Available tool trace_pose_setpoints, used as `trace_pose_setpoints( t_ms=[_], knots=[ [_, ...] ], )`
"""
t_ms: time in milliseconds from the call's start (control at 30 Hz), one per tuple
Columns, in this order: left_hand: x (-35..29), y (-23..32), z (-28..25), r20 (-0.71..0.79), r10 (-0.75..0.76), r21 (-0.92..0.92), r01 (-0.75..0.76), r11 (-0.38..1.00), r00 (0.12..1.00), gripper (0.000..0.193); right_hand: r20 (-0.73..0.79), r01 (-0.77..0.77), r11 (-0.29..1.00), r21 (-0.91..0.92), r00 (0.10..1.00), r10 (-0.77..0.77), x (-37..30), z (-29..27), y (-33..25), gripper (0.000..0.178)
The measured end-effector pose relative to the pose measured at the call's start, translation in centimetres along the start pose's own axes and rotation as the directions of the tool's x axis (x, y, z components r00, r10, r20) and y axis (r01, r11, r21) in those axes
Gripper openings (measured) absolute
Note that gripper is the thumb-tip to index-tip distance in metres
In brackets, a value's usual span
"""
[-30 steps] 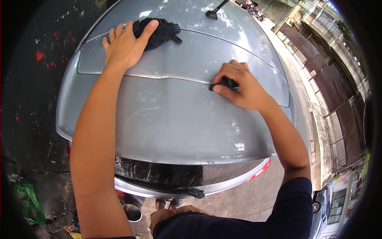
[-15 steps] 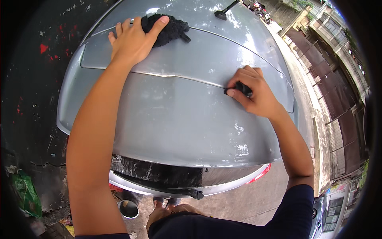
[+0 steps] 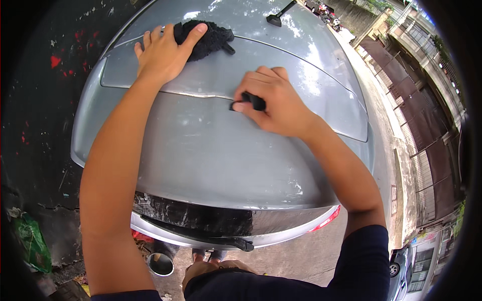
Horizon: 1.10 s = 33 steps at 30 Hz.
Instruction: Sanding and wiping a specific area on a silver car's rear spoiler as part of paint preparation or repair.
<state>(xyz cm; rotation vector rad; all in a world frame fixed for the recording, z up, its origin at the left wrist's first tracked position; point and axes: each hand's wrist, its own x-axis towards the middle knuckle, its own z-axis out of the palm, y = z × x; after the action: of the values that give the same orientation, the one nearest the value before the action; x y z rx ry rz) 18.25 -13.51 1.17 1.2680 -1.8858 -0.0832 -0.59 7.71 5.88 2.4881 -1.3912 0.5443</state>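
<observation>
My left hand [image 3: 163, 55] lies on the grey car roof [image 3: 221, 80] with its fingers spread. Its thumb rests over the edge of a black shaggy wash mitt [image 3: 213, 40], which has a small loop at one side. To the right, my right hand [image 3: 268, 100] is closed round a small black tool [image 3: 255, 101], mostly hidden by the fingers. The tool touches the roof at the seam [image 3: 201, 95] near the rear, and its exact kind cannot be made out.
A roof antenna [image 3: 274, 19] stands farther forward. At the rear are the dark window with its wiper [image 3: 241, 244] and a red tail light [image 3: 327, 219]. A black bucket [image 3: 160, 264] is on the ground by my feet. A dark, paint-spotted wall [image 3: 45, 120] runs along the left.
My right hand has slid left along the seam with the black tool, toward the middle of the roof. My left hand stays beside the wash mitt.
</observation>
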Motion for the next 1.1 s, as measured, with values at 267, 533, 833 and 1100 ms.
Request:
trace_pose_setpoints(
  t_ms=[267,533,833,1100],
  knots=[
    [-1.0,-0.3,-0.7,0.045,-0.013,0.049,0.011,0.999,0.999,0.109,0.027,-0.277,0.961,-0.004,0.961,0.277,-7.4,-3.8,1.1,0.017],
    [0.5,-1.4,-0.3,0.041,0.012,-0.027,-0.011,1.0,0.999,0.113,-0.021,-0.116,0.993,-0.019,0.993,0.116,-1.1,-0.3,-0.3,0.016],
    [-1.5,-2.2,-2.7,-0.23,0.141,-0.215,-0.191,0.958,0.963,0.084,-0.448,-0.604,0.573,0.553,0.365,0.816,-31.3,-6.7,-8.8,0.014],
    [-17.7,6.8,-8.2,0.425,0.466,-0.027,-0.504,0.863,0.776,0.096,-0.376,-0.625,0.234,0.744,-0.102,0.921,-47.4,-2.4,-22.4,0.019]
  ],
)
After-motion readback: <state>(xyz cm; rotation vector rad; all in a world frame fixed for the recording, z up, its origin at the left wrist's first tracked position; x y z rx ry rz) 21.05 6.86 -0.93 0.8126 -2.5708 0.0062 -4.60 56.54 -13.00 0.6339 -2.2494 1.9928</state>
